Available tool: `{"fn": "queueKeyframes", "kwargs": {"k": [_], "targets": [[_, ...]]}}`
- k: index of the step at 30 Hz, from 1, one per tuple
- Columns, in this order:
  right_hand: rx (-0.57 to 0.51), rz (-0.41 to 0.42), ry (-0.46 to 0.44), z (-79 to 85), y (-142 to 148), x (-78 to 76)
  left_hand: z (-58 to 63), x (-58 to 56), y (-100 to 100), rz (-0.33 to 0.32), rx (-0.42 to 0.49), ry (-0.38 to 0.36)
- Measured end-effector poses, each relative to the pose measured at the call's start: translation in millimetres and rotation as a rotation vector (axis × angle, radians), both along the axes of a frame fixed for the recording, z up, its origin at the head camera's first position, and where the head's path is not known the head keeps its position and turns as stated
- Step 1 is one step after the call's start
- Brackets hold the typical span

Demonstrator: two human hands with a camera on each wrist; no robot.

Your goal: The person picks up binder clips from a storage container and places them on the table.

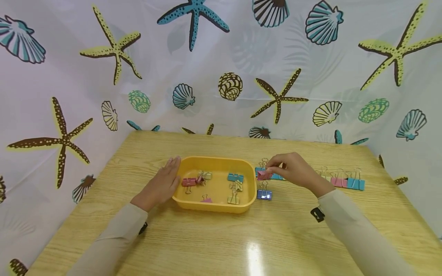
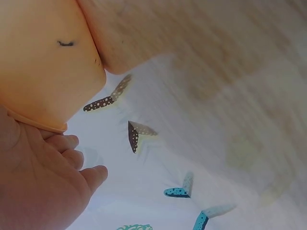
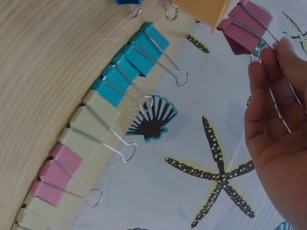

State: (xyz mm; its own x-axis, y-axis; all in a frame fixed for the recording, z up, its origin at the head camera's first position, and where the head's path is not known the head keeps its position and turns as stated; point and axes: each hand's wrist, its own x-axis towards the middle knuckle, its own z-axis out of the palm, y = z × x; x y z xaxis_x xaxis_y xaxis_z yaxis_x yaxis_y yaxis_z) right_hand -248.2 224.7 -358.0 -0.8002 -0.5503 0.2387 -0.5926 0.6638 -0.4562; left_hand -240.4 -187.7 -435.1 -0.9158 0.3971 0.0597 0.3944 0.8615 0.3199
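Observation:
My right hand (image 1: 293,170) pinches a pink binder clip (image 3: 245,29) by its wire handles, just past the right rim of a yellow tray (image 1: 214,207). In the head view that clip hides part of a teal one behind it. The left hand (image 1: 161,184) rests against the tray's left side, its fingers extended along the rim. Inside the tray lie several scattered binder clips, among them a red one (image 1: 188,182), a teal one (image 1: 235,177) and a yellow one (image 1: 233,199). A blue clip (image 1: 264,194) stands beside the tray's right wall.
A row of binder clips runs along the wooden table (image 1: 221,245) to the right, with teal clips (image 3: 148,48), a pale yellow clip (image 3: 91,124) and a pink clip (image 3: 56,172). Behind the table hangs a white cloth (image 1: 207,115) printed with starfish and shells.

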Motion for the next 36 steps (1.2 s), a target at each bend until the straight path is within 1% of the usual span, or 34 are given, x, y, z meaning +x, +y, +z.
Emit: {"fn": "queueKeyframes", "kwargs": {"k": [7, 11, 15, 17, 20, 26, 32, 36], "targets": [[0.028, -0.061, -0.01, -14.7, 28, 5.1, 1.6, -0.1, 1, 0.001, -0.013, 0.004], [0.052, -0.084, -0.059, -24.5, 40, 6.9, 2.1, -0.8, 2, 0.006, -0.02, 0.002], [0.073, -0.085, -0.126, -36.4, 49, 6.6, 2.2, -1.3, 1, 0.007, -0.027, 0.005], [0.068, -0.081, -0.157, -41.4, 51, 5.7, 2.1, -1.3, 1, 0.006, -0.028, 0.007], [0.05, -0.073, -0.18, -47.3, 52, 4.1, 2.2, -0.8, 1, 0.006, -0.024, 0.004], [0.036, -0.053, -0.197, -56.0, 49, 1.7, 2.5, 0.4, 1, 0.003, -0.011, -0.007], [0.035, -0.044, -0.238, -59.9, 45, -0.5, 2.4, 0.4, 2, 0.008, -0.012, -0.009], [0.035, -0.047, -0.249, -60.8, 44, -2.8, 3.4, 1.2, 2, 0.008, -0.012, -0.007]]}}
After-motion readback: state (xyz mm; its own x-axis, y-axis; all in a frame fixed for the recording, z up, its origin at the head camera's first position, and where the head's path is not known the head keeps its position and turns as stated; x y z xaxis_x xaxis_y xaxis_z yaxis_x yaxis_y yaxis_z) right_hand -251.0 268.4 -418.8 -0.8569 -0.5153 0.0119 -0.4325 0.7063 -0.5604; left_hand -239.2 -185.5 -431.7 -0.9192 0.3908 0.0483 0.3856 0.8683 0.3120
